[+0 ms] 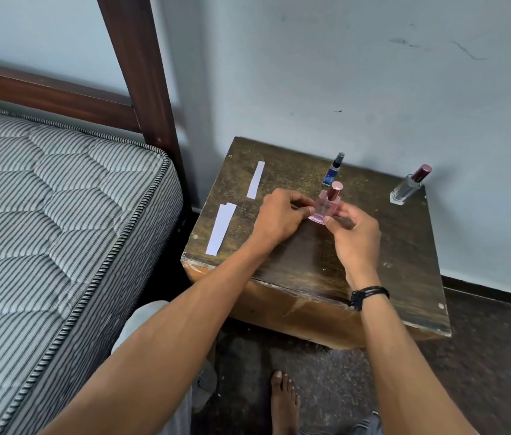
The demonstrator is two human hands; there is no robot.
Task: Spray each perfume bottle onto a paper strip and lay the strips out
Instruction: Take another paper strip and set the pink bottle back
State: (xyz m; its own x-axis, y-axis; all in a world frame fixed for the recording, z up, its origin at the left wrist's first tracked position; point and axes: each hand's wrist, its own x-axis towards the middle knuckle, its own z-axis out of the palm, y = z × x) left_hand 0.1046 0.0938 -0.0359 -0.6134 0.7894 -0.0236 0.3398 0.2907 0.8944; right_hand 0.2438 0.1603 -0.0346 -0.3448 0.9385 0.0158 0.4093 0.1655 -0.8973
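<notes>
Near the frame's centre, both the left hand (280, 215) and right hand (354, 229) are pinching the upright pink glass perfume bottle (326, 206) standing on the dark wooden tabletop (304, 262), white paper strips (221, 229) lying well apart to the left

Pink bottle (326, 207) label too small to read; left hand (282, 216) fingertips hidden

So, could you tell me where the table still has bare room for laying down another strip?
The near half of the table, below both hands, is bare. So is the stretch between the right hand and the clear bottle. It is crowded around the pink bottle, the blue bottle and the paper strips along the left edge.
</notes>
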